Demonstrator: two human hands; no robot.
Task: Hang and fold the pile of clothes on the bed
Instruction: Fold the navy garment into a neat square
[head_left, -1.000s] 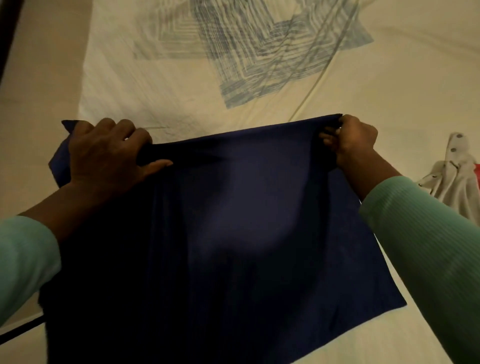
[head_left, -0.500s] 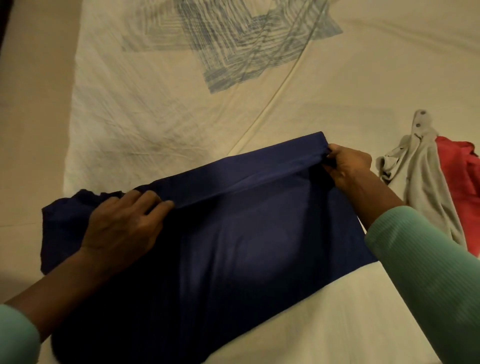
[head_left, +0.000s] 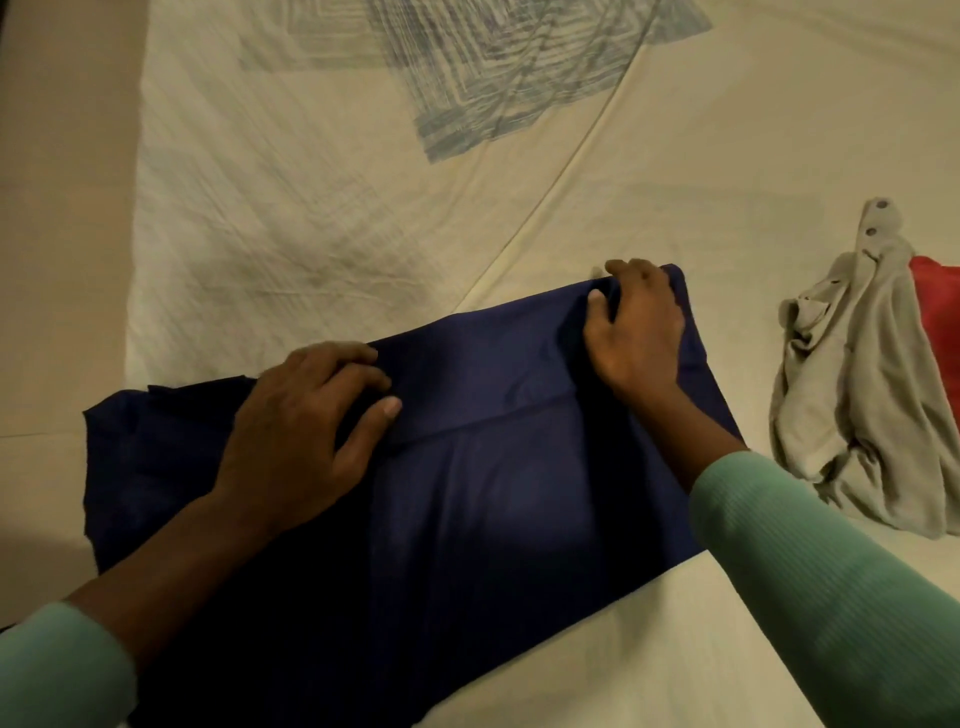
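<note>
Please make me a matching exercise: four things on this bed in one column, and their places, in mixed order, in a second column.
Things:
1. navy garment
2. grey garment
3. red garment
4. blue striped print

Places:
a. far right edge, partly cut off
b. top of the view, on the sheet
c. centre, partly folded
d. crumpled, beside the red one

Pairs: 1-c; 2-d; 3-a; 4-b

the cloth (head_left: 493, 493) is a deep plain navy, nearly black in the shadows. the sheet (head_left: 311, 208) is pale cream, printed with a diamond of blue-grey chevron stripes (head_left: 498, 67). there's a light grey garment (head_left: 872, 405) with dark round buttons, and a red garment (head_left: 940, 312). the sleeves (head_left: 831, 597) are ribbed mint green.
</note>
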